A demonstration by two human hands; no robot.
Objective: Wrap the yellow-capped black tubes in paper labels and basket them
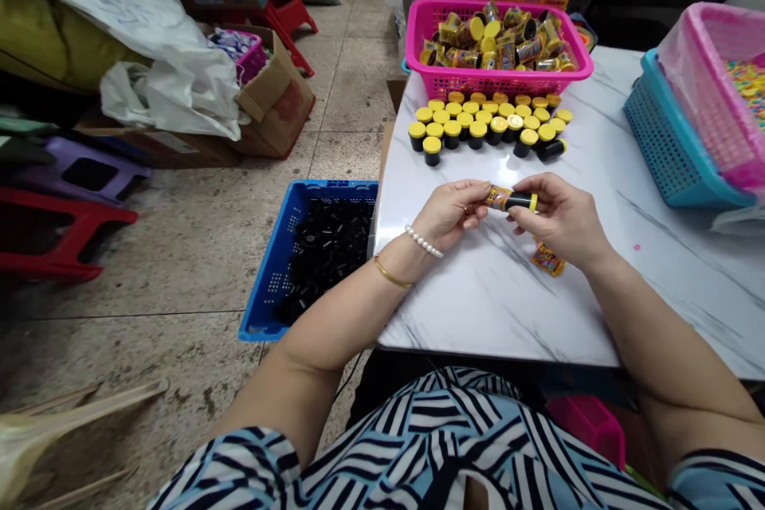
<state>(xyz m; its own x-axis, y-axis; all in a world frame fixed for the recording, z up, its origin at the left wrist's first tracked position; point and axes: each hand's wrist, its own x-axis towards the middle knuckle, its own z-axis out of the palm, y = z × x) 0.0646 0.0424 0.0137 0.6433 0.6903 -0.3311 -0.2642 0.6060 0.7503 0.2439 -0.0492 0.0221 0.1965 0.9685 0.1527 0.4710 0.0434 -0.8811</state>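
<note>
Between my two hands lies a small black canister with a yellow lid [521, 202], held sideways over the table. A printed plastic sleeve [497, 197] covers its left end. My left hand [457, 211] pinches the sleeve's end, closed on it. My right hand [562, 217] is closed round the canister near its yellow lid. Just below my right hand, flat on the table, is a loose printed sleeve [548, 259]. Beyond my hands stand several black canisters with yellow lids [476, 132] in rows; one at the right lies on its side [551, 149].
A pink basket [499, 82] of wrapped canisters stands behind the rows. At the right, a blue basket [675, 143] sits under a pink one [717, 96] with colourful small pieces. A blue crate [256, 295] of black canisters is on the floor left of the marbled table [675, 271].
</note>
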